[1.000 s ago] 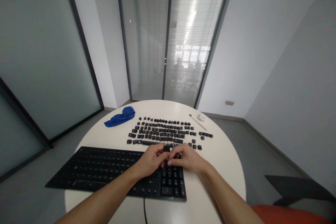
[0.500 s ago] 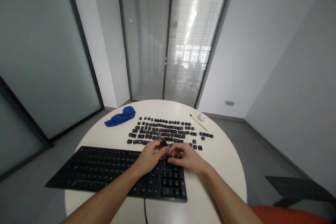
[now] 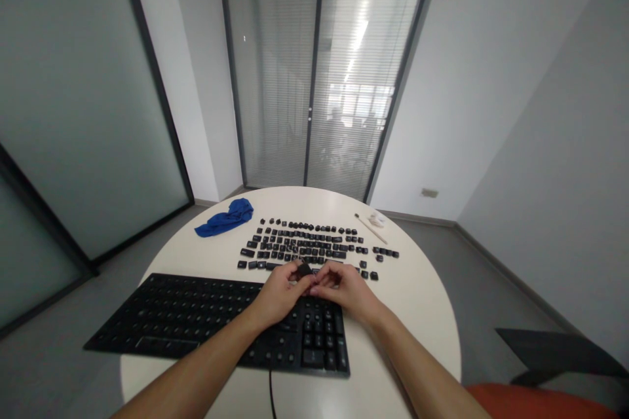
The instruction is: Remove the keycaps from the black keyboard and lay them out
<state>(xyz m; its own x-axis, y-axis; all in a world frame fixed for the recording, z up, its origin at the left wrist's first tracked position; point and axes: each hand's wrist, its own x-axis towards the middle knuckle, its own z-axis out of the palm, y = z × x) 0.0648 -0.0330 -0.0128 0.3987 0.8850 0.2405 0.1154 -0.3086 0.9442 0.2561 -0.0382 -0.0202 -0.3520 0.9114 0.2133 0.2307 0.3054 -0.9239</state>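
Observation:
A black keyboard point(image 3: 196, 314) lies across the near side of the table, most of its left and middle keys bare of caps and the number pad at its right end still capped. Over its upper right part, my left hand point(image 3: 285, 288) is closed around a small black-handled tool point(image 3: 305, 269) with thin wires at its far end, which looks like a keycap puller. My right hand point(image 3: 344, 285) meets the left fingertips in a pinch; whatever lies between its fingers is hidden. Beyond both hands, loose black keycaps point(image 3: 280, 255) are laid in rows.
A blue cloth point(image 3: 226, 218) lies at the back left of the round white table point(image 3: 407, 314). A thin brush point(image 3: 371, 229) and a crumpled white item point(image 3: 377, 219) sit at the back right. The keyboard's cable point(image 3: 272, 393) runs off the near edge; an orange chair point(image 3: 521, 401) stands at right.
My right hand's fingers have drawn closer together and moved slightly left and up, against the left fingertips. The tool in my left hand has tilted slightly to the left.

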